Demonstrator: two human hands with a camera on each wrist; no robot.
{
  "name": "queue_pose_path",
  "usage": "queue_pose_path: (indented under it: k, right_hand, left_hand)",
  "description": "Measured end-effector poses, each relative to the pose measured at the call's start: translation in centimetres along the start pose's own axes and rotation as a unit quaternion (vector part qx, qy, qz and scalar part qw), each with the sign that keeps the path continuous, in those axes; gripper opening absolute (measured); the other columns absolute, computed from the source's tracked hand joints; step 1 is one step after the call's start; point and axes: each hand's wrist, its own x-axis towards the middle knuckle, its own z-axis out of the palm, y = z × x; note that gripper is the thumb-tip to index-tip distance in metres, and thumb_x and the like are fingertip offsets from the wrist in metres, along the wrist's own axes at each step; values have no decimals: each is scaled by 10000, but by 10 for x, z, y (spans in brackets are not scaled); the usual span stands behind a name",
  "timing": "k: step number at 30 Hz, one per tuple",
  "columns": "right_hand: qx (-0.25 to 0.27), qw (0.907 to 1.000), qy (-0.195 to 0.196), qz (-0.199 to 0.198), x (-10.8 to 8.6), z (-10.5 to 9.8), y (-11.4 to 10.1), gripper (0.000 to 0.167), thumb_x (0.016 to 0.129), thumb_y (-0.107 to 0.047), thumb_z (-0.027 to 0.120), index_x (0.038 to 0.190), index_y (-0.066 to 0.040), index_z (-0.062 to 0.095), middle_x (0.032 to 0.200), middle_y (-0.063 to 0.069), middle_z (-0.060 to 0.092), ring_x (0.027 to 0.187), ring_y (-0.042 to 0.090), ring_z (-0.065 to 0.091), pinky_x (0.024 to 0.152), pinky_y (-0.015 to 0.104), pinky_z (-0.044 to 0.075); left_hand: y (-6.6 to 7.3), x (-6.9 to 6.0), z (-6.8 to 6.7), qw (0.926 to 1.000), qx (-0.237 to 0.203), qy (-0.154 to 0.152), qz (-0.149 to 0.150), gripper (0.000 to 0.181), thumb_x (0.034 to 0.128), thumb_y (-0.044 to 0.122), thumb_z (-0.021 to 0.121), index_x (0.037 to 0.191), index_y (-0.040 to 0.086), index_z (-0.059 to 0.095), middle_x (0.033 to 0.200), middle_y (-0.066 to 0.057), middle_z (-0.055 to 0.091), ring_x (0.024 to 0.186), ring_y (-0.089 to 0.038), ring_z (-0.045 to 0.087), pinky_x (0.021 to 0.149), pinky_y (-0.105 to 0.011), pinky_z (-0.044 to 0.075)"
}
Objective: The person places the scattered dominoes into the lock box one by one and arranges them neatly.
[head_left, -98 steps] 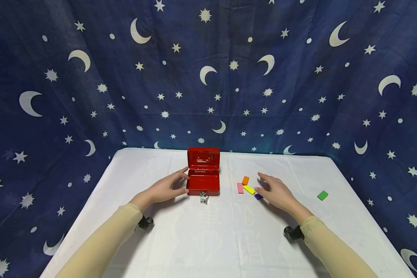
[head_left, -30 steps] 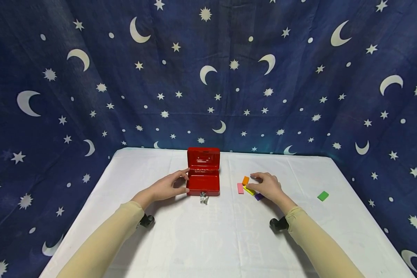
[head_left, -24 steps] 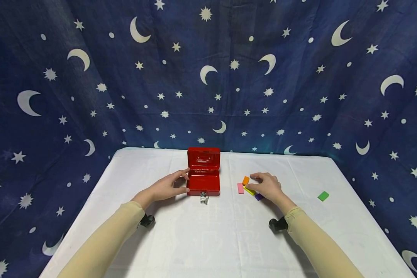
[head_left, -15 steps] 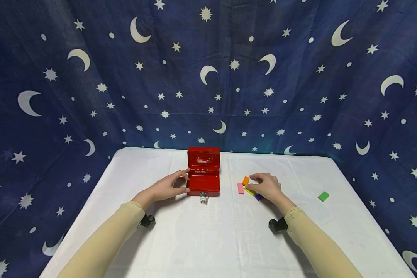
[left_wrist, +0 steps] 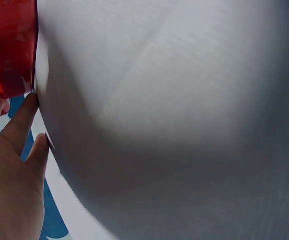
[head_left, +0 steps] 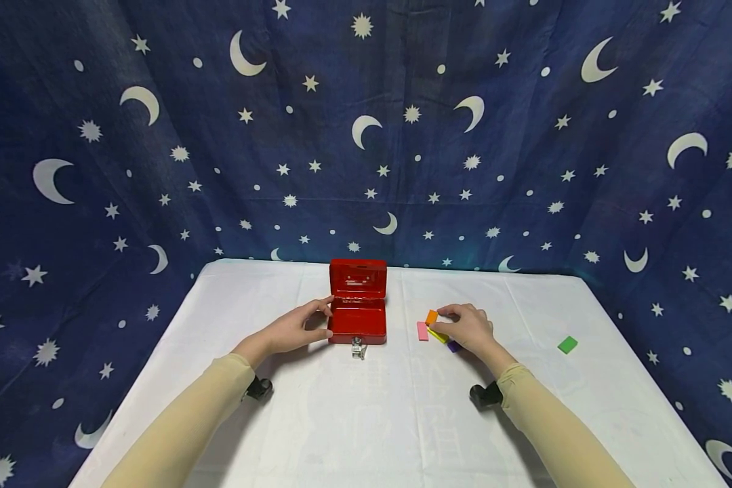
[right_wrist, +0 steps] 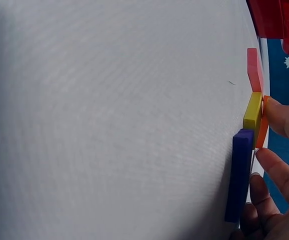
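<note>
Head view: orange block (head_left: 431, 316) at 3 o'clock of red box (head_left: 358, 318); yellow block (head_left: 439, 336) just beside, approx. 5 o'clock. R hand (head_left: 468, 329): thumb + index pinch orange block, opp. ends. L hand (head_left: 289, 330): fingers relaxed, touching red box's 9 o'clock side. I est. orange block light, stiff, robust, poss. slick; grip narrow ends, clear of yellow block.

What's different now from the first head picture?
The right hand moved left to the orange block, thumb and forefinger at it; I can't confirm a grip. The left hand stayed beside the open red cash box; the pink block, yellow block, indigo block and green block lie as before.
</note>
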Motion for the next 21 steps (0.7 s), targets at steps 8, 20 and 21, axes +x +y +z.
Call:
queue_pose_path:
  k: [8, 20, 21]
  right_hand:
    - [-25, 10000, 22, -11, 1, -1, 0, 491, 885, -402, 760, 1275, -112, 691, 1224, 147, 631, 1145, 380, 474, 930, 557, 348]
    - [-22, 10000, -30, 32, 4, -5, 3, 483, 910, -326, 760, 1307, -70, 661, 1198, 154, 654, 1101, 362, 506, 926, 525, 400]
    - [-18, 10000, -31, 29, 4, -5, 3, 483, 909, -319, 762, 1309, -69, 660, 1188, 148, 654, 1092, 356, 507, 923, 516, 407]
  left_hand:
    - [-1, 0, 0, 10000, -26, -19, -31, 375, 942, 426, 731, 1195, 231, 534, 1659, 96, 281, 1487, -185, 345, 1197, -536, 257]
    - [-2, 0, 1, 9999, 156, 48, 3, 358, 936, 448, 728, 1181, 269, 537, 1647, 128, 297, 1499, -180, 316, 1186, -547, 271]
    - [-2, 0, 1, 9999, 158, 51, 4, 356, 937, 445, 728, 1182, 271, 537, 1646, 131, 296, 1500, -179, 314, 1187, -544, 271]
